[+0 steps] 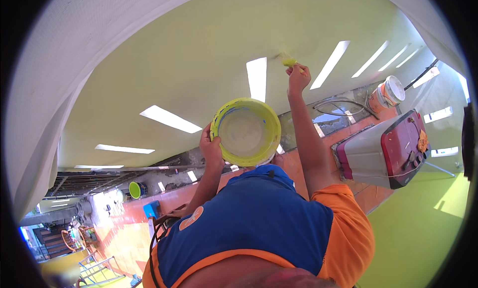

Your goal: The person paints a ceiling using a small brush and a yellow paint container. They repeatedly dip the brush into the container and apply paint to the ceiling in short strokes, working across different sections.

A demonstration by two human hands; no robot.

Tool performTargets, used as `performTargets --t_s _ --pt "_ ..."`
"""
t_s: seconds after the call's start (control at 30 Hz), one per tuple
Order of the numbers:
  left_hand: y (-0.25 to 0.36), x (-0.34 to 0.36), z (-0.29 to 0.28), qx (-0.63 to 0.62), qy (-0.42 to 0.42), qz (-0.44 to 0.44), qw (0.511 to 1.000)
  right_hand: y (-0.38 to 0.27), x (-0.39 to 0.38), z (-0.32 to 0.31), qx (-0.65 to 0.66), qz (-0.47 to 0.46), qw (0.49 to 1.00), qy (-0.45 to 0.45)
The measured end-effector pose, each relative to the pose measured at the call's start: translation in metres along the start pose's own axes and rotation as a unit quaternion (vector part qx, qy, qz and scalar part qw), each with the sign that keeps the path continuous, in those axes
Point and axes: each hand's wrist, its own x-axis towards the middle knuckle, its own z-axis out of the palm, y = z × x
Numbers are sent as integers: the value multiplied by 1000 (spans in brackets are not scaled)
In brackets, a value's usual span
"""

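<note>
A home's laundry or utility area is suggested by the washing machine (366, 153); orange floor tiles (362, 196) are laid beside it, and beyond it a looped hose (343, 114) and pale-green wall (189, 59) are seen.

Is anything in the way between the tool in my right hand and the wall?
Nothing visible: your right hand holds the yellow-green tool close to the wall; whether they touch, I can't tell.

The bucket (273, 126) lies left of the small hand tool (289, 62), both before the wall (199, 64), with the washing machine (366, 151) and pail (381, 98) rightward.
</note>
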Motion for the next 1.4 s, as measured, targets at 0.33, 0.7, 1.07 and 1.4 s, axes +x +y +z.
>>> performTargets --t_s 0.33,0.7,1.07,1.4 --pt "-10 5 -17 10 -14 -4 1000 -169 7 94 217 -190 948 -137" --pt "-17 11 -36 16 -4 9 1000 10 -3 14 96 -49 994 22" --pt "-9 16 -40 22 -12 15 1000 -151 20 96 191 -155 967 -63" --pt "-6 17 -42 19 -9 -2 1000 -42 5 42 122 -95 988 -25"
